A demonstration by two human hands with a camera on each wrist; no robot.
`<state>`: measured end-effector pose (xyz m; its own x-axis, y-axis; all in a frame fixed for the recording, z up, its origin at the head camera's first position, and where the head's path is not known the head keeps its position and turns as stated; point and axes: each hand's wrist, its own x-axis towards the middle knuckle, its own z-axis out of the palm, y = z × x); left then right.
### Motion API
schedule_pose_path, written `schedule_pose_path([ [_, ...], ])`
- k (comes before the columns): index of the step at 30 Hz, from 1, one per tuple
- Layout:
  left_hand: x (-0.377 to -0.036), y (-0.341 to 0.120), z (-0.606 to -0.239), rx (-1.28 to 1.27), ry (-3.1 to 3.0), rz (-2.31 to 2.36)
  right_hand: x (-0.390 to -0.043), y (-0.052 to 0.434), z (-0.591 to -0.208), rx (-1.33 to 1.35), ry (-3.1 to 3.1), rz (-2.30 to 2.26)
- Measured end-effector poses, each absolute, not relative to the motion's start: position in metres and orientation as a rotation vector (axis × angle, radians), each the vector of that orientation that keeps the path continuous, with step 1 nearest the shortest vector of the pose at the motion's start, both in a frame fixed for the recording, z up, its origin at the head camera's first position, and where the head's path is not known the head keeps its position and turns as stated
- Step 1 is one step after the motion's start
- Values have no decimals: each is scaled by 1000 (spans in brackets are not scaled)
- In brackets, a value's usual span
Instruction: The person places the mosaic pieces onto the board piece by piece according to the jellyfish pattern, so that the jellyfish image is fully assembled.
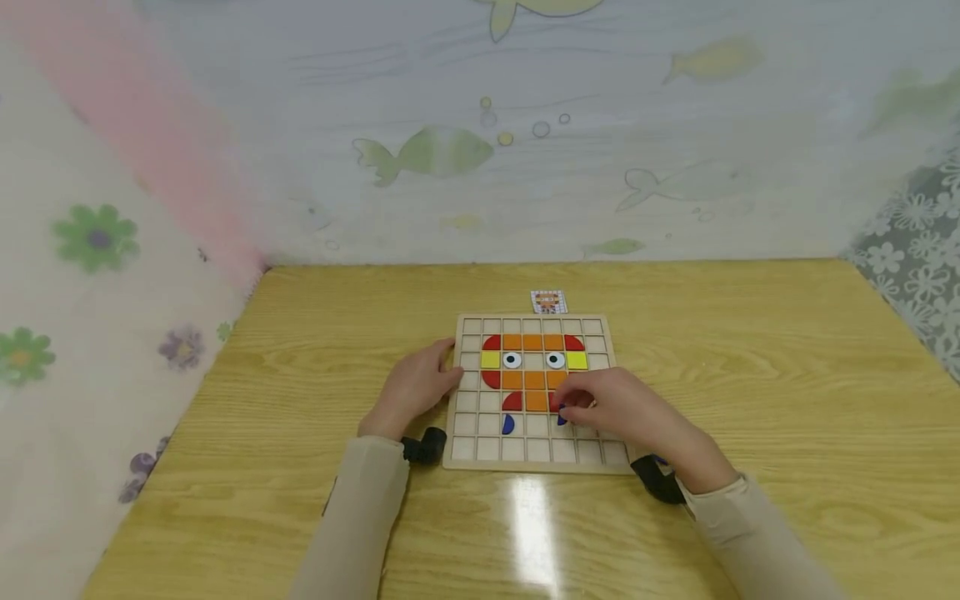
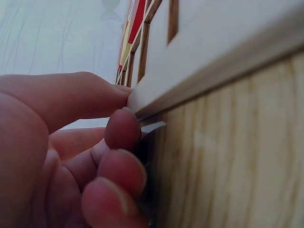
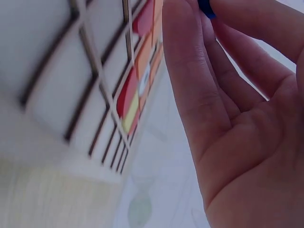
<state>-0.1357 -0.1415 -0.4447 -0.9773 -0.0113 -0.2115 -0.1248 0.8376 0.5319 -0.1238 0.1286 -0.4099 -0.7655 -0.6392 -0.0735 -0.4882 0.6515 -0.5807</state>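
Note:
In the head view, a light wooden grid board (image 1: pixel 538 451) lies on the table, with red, orange and yellow pieces and two eye discs set in its cells. A blue half-round piece (image 1: pixel 508 424) lies in a lower cell. My left hand (image 1: pixel 416 385) rests at the board's left edge; its thumb (image 2: pixel 90 95) touches the rim in the left wrist view, the other fingers loosely bent beside it. Over the lower right of the board, my right hand (image 1: pixel 618 406) pinches another blue piece (image 3: pixel 206 8) between thumb and fingertips, which partly cover it.
Behind the board lies a small picture card (image 1: pixel 549 302) with a coloured pattern. The wooden table (image 1: pixel 345 308) meets a wall with fish drawings (image 1: pixel 442 152) at the back. Black wrist straps (image 1: pixel 427 447) sit near the board's lower corners.

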Motion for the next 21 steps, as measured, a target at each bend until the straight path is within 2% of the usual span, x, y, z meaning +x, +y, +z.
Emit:
schedule_pose_path([
  [21,-136,-144,-444,-45,2833,825,-102,72,-427,-971,2547,-843],
])
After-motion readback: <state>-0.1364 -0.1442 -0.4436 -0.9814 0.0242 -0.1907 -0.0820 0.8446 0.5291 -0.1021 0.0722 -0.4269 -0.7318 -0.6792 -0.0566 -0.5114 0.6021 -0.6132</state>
